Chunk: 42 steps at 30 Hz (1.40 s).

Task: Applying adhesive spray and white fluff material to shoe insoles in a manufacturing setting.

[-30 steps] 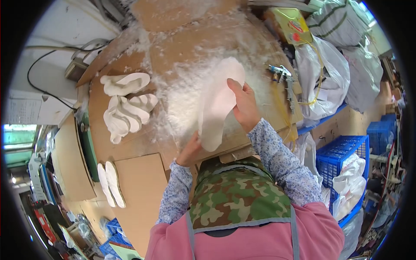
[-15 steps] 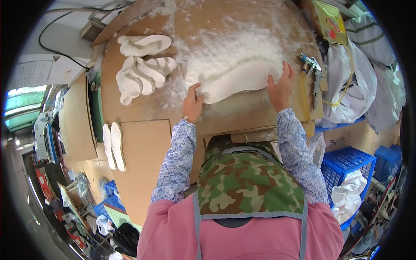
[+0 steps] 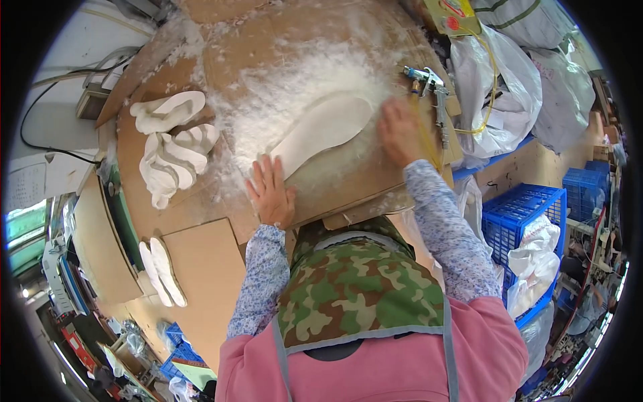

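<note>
A long white insole (image 3: 326, 130) lies flat and slanted on a cardboard-covered bench (image 3: 348, 175) dusted with white fluff. Its narrow end is under the fingertips of my left hand (image 3: 272, 194), which lies flat with fingers spread. Off the wide end, to the right, hovers my right hand (image 3: 400, 130). Motion smears its fingers, and nothing shows clearly in it. Just beyond that hand, a metal spray gun (image 3: 429, 82) with a yellow hose rests at the bench's right side.
Several white insoles (image 3: 175, 161) lie overlapped at the bench's left. Another pair (image 3: 162, 271) sits upon a cardboard sheet (image 3: 204, 268) nearer me. A yellow tin (image 3: 447, 15), white plastic bags (image 3: 499, 94) and a blue crate (image 3: 519, 201) line the right.
My view has turned, shifting the scene. Both hands held the insole's ends; now my right hand has let go and moved right of it, while my left has flattened on the narrow end.
</note>
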### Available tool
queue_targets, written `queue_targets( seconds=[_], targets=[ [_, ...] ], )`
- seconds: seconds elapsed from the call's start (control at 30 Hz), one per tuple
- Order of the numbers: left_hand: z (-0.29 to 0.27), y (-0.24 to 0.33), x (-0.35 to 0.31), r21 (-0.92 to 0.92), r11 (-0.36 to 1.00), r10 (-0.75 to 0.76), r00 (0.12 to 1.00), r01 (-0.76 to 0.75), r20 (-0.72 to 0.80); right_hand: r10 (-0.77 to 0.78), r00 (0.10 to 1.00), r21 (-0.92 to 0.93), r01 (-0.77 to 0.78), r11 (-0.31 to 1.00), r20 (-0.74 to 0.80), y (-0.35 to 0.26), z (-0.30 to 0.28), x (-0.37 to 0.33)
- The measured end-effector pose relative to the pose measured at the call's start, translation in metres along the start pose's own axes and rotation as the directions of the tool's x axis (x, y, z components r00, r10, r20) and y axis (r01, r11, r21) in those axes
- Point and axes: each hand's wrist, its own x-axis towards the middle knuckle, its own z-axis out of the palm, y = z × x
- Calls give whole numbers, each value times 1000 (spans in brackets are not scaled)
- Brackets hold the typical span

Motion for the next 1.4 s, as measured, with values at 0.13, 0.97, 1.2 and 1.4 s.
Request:
queue_targets(
  seconds=[0.13,0.97,1.2,1.4],
  targets=[
    [2,-29,-15,-8,976,-216,959,219,-183,151,944,-31,-168,985,-293,69,-39,11],
    [18,95,119,-225,934,233,952,-276,-200,157,711,633,-689,354,686,-25,-150,-14],
    [2,47,56,-228,961,136,985,-158,-111,111,787,665,-578,473,606,-99,-144,-24],
    [9,29,32,-277,953,81,985,-122,-155,-36,788,549,-394,737,614,-132,-137,-28]
  ],
)
